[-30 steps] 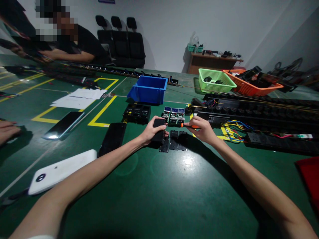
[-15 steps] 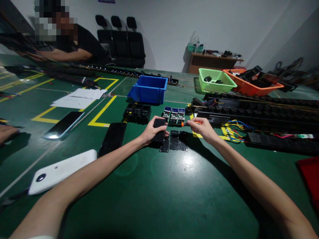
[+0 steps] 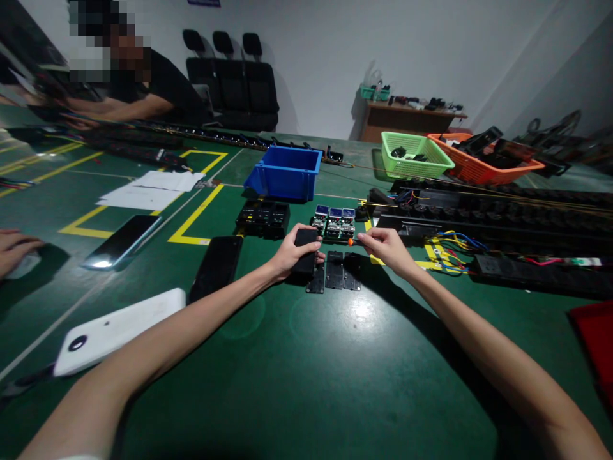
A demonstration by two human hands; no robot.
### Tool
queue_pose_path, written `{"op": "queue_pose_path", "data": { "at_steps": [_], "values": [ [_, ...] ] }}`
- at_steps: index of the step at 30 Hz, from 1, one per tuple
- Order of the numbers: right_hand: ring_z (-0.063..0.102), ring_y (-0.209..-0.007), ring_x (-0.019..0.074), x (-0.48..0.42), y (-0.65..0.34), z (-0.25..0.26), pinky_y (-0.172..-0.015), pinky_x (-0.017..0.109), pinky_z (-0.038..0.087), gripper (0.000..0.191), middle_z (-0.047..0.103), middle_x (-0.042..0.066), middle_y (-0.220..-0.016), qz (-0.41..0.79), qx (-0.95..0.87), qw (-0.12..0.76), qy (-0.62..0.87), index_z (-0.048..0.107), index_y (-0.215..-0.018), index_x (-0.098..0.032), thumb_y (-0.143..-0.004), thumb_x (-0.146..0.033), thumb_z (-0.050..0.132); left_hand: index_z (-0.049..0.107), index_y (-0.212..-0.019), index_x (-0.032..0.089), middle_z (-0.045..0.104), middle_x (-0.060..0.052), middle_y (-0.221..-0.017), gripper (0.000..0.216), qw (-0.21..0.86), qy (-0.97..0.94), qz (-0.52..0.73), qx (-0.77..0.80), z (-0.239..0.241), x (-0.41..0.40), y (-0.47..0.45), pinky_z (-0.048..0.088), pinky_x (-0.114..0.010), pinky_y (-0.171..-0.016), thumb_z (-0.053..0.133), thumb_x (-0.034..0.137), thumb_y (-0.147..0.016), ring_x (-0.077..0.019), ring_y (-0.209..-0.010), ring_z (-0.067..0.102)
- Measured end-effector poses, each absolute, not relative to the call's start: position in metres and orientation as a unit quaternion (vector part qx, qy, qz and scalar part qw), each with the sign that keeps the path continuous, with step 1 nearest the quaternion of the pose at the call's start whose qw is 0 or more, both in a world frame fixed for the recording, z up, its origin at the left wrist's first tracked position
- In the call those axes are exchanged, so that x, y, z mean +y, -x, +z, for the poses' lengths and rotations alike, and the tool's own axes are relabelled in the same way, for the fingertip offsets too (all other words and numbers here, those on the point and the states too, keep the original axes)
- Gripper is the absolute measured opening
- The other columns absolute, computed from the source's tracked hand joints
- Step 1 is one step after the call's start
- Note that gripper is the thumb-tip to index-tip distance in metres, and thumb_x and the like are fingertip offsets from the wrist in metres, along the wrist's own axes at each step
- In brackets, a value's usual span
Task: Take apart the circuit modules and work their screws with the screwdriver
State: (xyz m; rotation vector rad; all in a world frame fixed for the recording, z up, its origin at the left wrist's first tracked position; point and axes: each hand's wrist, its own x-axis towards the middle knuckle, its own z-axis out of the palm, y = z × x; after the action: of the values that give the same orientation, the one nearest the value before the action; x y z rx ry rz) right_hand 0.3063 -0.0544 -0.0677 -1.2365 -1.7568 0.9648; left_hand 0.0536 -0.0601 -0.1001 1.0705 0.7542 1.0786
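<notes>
pretty clearly some kind of electronics workshop. there's a big green worktable marked off with yellow lines, bare circuit boards sitting out on it, long black housings and loose coloured wires, plus a blue bin and green and orange baskets with bits in them. another person is at the far side too.

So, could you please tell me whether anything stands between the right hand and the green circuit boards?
Only the orange-tipped tool in the right hand; nothing else visible blocks the way to the circuit boards.
</notes>
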Motion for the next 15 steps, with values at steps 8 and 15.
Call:
{"op": "queue_pose_path", "data": {
  "at_steps": [8,15],
  "values": [
    [0.061,-0.079,0.0175,-0.0521,-0.3087,-0.0630,-0.071,0.032,0.050,0.032,0.066,0.006,-0.086,0.315,-0.736,0.451,0.394,0.070,-0.085,-0.018,-0.068,-0.043,0.079,0.043,-0.110,0.022,0.059,-0.006,-0.111,0.053,0.664,-0.474,0.473,0.333,-0.1008,-0.0597,-0.0536,0.062,-0.036,-0.065,0.077,0.029,-0.070,-0.0163,-0.068,0.071],
    [0.049,-0.047,0.0094,-0.0548,-0.3084,-0.0644,-0.046,0.023,0.039,0.040,0.059,0.000,-0.059,0.399,-0.687,0.376,0.476,0.068,-0.087,-0.015,-0.082,-0.054,0.061,0.043,-0.110,0.022,0.059,-0.006,-0.112,0.053,0.663,-0.472,0.477,0.331,-0.1006,-0.0599,-0.0536,0.062,-0.036,-0.064,0.077,0.029,-0.070,-0.0165,-0.069,0.072]
  ]
}}
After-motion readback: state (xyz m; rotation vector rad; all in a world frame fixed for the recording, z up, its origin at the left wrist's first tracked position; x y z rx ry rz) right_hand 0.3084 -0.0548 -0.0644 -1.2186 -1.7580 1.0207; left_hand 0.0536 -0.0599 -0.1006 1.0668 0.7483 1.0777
